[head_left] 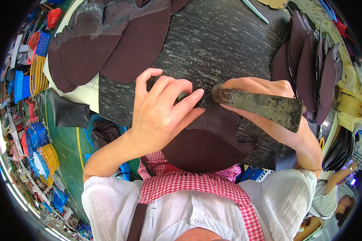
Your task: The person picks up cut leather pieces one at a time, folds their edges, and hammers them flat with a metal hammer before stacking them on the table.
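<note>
A dark brown oval leather piece (207,146) lies on the dark stone work block (225,44), hanging over its near edge. My left hand (161,108) presses flat on the piece's upper left part, fingers spread. My right hand (269,94) grips a worn metal hand tool (261,106), whose front end touches the leather next to my left fingertips. The part of the leather under both hands is hidden.
Overlapping brown leather pieces (116,44) lie at the block's far left. More brown pieces (309,68) stand stacked on edge at the right. Yellow and blue baskets (36,72) sit on the green floor at left. Another person (333,197) works at lower right.
</note>
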A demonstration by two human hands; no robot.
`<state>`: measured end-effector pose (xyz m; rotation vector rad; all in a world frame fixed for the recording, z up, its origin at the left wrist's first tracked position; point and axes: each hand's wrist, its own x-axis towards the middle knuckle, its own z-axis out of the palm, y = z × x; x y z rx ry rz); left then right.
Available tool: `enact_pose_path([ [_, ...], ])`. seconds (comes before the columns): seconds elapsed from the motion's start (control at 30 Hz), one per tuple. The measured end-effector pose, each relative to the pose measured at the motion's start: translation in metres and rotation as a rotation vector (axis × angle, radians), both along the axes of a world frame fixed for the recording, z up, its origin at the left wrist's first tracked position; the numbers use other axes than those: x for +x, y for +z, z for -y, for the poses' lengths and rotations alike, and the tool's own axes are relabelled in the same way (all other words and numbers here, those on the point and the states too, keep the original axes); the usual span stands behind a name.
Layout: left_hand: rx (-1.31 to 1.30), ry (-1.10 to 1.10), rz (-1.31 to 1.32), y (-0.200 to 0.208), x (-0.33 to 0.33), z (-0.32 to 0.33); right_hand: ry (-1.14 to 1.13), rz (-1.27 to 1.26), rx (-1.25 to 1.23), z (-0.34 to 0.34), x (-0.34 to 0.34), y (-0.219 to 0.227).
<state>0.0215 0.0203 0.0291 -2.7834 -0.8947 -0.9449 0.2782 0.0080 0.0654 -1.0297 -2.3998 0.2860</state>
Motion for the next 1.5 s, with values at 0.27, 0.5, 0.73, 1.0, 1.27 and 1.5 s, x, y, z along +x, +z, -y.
enact_pose_path([
  [0.27, 0.098, 0.0, 0.037, -0.017, 0.005, 0.01, -0.023, -0.045, 0.014, 0.003, -0.001, 0.0],
  [0.5, 0.317, -0.026, -0.165, -0.018, 0.009, 0.019, 0.029, 0.058, -0.034, 0.002, -0.014, 0.009],
  [0.73, 0.007, -0.176, 0.135, -0.021, -0.006, 0.011, 0.034, 0.078, -0.1, 0.017, -0.016, 0.004],
  [1.0, 0.121, -0.21, -0.06, -0.021, -0.014, 0.023, -0.071, -0.065, 0.181, 0.014, -0.023, 0.002],
  [1.27, 0.365, -0.324, -0.358, 0.018, -0.022, 0.017, -0.252, 0.02, 0.076, 0.055, -0.021, 0.001],
  [1.5, 0.488, -0.394, -0.16, -0.007, -0.024, 0.036, -0.309, -0.02, -0.041, 0.093, -0.035, 0.001],
])
